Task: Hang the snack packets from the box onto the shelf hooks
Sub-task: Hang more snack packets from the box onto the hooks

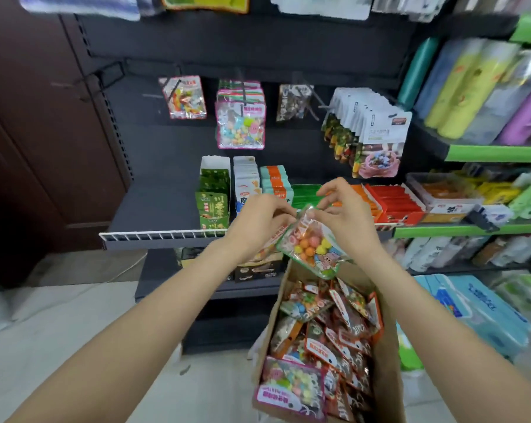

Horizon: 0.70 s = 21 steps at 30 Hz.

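Here, both hands [304, 218] pinching green snack packet [311, 247], above cardboard box [386, 361]

The snack packet [311, 245] is glossy clear plastic. The box [389, 361] is matt brown cardboard. The shelf [154, 206] is matt dark metal; along its front edge runs a white rail [160, 236].

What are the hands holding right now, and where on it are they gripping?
Both hands hold one clear green-edged packet of coloured candy balls above the cardboard box. The right hand and left hand pinch its top edge.
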Tool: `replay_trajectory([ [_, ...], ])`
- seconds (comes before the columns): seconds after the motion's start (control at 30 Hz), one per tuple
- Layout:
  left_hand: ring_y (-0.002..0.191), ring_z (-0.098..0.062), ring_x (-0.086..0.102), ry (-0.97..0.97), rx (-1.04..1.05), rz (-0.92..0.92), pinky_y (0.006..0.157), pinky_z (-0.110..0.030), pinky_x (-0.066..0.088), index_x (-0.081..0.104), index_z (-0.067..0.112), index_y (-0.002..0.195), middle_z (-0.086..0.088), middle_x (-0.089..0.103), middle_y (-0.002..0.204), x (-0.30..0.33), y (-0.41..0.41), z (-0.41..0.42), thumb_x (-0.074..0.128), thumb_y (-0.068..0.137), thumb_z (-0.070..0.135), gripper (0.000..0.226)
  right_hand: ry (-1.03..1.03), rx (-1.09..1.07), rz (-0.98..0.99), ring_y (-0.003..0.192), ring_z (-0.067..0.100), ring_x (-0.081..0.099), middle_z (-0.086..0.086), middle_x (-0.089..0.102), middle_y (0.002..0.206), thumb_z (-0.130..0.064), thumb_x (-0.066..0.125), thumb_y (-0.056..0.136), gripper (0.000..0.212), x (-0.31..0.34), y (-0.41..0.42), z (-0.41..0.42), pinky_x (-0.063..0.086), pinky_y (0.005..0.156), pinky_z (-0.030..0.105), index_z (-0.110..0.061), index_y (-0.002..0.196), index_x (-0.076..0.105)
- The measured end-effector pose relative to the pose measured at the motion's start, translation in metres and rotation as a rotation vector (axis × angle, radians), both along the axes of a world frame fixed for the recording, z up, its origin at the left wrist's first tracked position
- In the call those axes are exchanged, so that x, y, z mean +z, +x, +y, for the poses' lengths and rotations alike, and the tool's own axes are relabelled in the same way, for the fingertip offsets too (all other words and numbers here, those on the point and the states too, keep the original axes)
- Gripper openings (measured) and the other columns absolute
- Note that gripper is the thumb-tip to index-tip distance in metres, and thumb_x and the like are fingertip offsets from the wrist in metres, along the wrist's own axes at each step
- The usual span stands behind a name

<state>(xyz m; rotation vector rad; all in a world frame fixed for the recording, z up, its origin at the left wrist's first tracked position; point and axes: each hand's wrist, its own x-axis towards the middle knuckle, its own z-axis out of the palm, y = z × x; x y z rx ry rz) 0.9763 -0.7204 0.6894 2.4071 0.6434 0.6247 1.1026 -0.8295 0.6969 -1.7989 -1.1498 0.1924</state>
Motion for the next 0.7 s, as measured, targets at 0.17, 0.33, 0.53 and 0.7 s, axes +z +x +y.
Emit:
replay_trajectory([
  [0.17,0.082,-0.006,0.057,0.009,0.019,0.038,0.073,-0.012,0.037,0.074,0.01,0.096,-0.001,0.072,0.094,0.014,-0.026,0.069,0.064,0.087,0.011,0.013,0.015,0.092,-0.034,0.077,0.002,0.056,-0.009,0.059,0.081,-0.009,0.071,0.08,0.014,0.013,-0.013,0.064,0.048,0.073,0.022,-0.016,0.086,0.06],
  [0.33,0.079,-0.017,0.062,-0.029,-0.055,0.038,0.07,-0.022,0.042,0.071,0.012,0.093,-0.004,0.071,0.089,0.025,-0.043,0.128,0.061,0.089,0.013,0.011,0.046,0.045,-0.132,0.073,0.003,0.058,-0.014,0.06,0.074,-0.018,0.073,0.08,0.02,0.026,-0.026,0.126,0.05,0.072,0.03,-0.029,0.073,0.058],
  [0.53,0.065,0.0,0.051,-0.067,0.041,-0.081,0.059,-0.009,0.035,0.069,0.013,0.092,0.005,0.062,0.077,0.027,-0.055,0.179,0.059,0.091,0.012,0.01,-0.079,-0.028,0.026,0.065,0.008,0.058,-0.005,0.064,0.07,-0.023,0.069,0.084,0.012,0.019,-0.019,0.155,0.049,0.063,0.031,-0.019,0.074,0.066],
  [0.7,0.067,0.001,0.054,-0.087,0.112,-0.092,0.059,-0.006,0.038,0.071,0.011,0.092,0.005,0.064,0.078,0.025,-0.053,0.201,0.061,0.09,0.013,0.011,0.05,-0.035,0.334,0.07,0.007,0.061,-0.003,0.067,0.076,-0.011,0.064,0.087,0.008,0.01,-0.015,0.17,0.05,0.061,0.018,-0.013,0.08,0.068],
])
